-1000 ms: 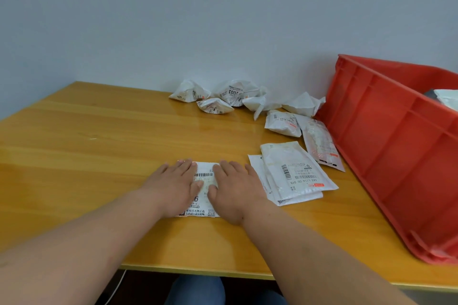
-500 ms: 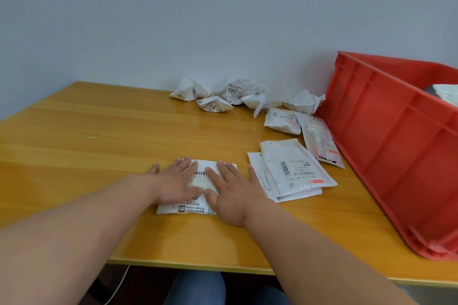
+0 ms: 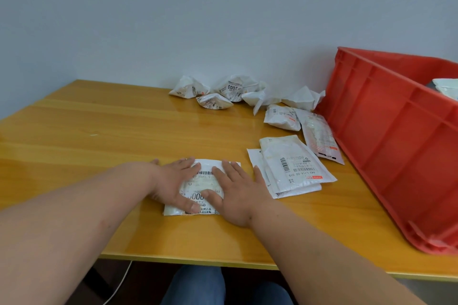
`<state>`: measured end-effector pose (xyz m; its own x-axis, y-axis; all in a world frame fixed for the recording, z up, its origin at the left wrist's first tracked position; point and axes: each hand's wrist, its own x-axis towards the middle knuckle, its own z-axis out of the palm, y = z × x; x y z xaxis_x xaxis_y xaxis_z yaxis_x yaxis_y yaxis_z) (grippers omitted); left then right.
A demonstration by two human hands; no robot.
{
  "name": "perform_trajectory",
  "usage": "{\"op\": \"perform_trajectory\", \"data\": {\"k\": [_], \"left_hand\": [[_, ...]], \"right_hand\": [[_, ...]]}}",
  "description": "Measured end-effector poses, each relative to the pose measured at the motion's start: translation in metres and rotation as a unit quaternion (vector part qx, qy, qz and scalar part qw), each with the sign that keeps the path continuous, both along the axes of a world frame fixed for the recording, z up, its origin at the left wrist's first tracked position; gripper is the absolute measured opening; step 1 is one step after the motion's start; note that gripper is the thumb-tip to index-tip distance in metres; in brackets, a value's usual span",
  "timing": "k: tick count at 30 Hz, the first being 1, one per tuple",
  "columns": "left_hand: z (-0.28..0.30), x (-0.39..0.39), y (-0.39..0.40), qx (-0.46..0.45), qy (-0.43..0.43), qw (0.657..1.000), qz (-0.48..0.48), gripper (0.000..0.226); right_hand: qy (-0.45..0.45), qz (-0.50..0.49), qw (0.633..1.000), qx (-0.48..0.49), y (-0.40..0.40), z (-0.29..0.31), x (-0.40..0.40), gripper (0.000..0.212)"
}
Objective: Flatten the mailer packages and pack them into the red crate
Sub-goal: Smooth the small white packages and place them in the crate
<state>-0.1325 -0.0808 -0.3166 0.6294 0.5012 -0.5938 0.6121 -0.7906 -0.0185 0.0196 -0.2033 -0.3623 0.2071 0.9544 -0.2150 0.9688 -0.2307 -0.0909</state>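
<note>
Pressing a white mailer (image 3: 202, 182) flat on the wooden table (image 3: 86, 136), left hand (image 3: 173, 184) and right hand (image 3: 238, 195) both lying palm-down on it with fingers straight, gripping nothing. Showing a barcode and large digits "000" between the thumbs. Lying just right: two flattened mailers (image 3: 290, 168) stacked, one reading "442 L714 00 015". Waiting beyond: about seven crumpled mailers (image 3: 231, 89), one marked "2003". Standing far right: one red crate (image 3: 396, 136).

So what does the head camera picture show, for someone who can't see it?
Two open hands, left and right, press a white mailer flat on a wooden table. Flattened mailers lie beside it, crumpled ones sit by the wall, and a red crate stands on the right.
</note>
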Motion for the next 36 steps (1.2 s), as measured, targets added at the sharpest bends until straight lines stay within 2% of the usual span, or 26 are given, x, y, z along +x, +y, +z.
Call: {"op": "perform_trajectory", "data": {"k": [8, 17, 19, 22, 23, 25, 27, 29, 32, 36], "left_hand": [[0.001, 0.005, -0.002, -0.006, -0.022, 0.999, 0.034, 0.117], [-0.005, 0.01, -0.003, -0.043, -0.155, 0.972, 0.173, 0.118], [-0.001, 0.015, -0.004, -0.054, -0.22, 0.942, 0.247, 0.104], [0.003, 0.026, 0.0, -0.081, -0.309, 0.869, 0.377, 0.087], [0.004, 0.028, 0.001, -0.082, -0.319, 0.852, 0.406, 0.077], [-0.001, 0.029, 0.005, -0.087, -0.325, 0.835, 0.435, 0.037], [-0.005, 0.027, 0.008, -0.101, -0.343, 0.816, 0.453, 0.016], [-0.001, 0.025, 0.007, -0.147, -0.39, 0.782, 0.462, 0.011], [0.019, 0.023, 0.003, -0.262, -0.472, 0.7, 0.468, 0.011], [0.031, 0.028, 0.009, -0.32, -0.512, 0.65, 0.461, 0.017]], "right_hand": [[-0.014, 0.0, 1.0, -0.01, 0.002, 0.001, 0.0, 0.082], [-0.038, -0.007, 0.999, 0.004, -0.002, 0.016, 0.003, 0.079], [-0.026, -0.013, 1.0, 0.002, -0.003, 0.017, 0.004, 0.078], [-0.015, -0.026, 1.0, -0.005, -0.005, 0.017, 0.001, 0.076], [-0.012, -0.029, 1.0, -0.003, -0.004, 0.017, 0.0, 0.076], [0.0, -0.03, 1.0, 0.002, -0.003, 0.018, -0.001, 0.075], [0.029, -0.038, 0.999, 0.02, -0.003, 0.021, 0.0, 0.073], [0.075, -0.064, 0.993, 0.057, -0.001, 0.026, 0.003, 0.073], [0.145, -0.121, 0.973, 0.133, 0.004, 0.037, 0.009, 0.077], [0.233, -0.167, 0.94, 0.183, 0.011, 0.054, 0.019, 0.074]]}}
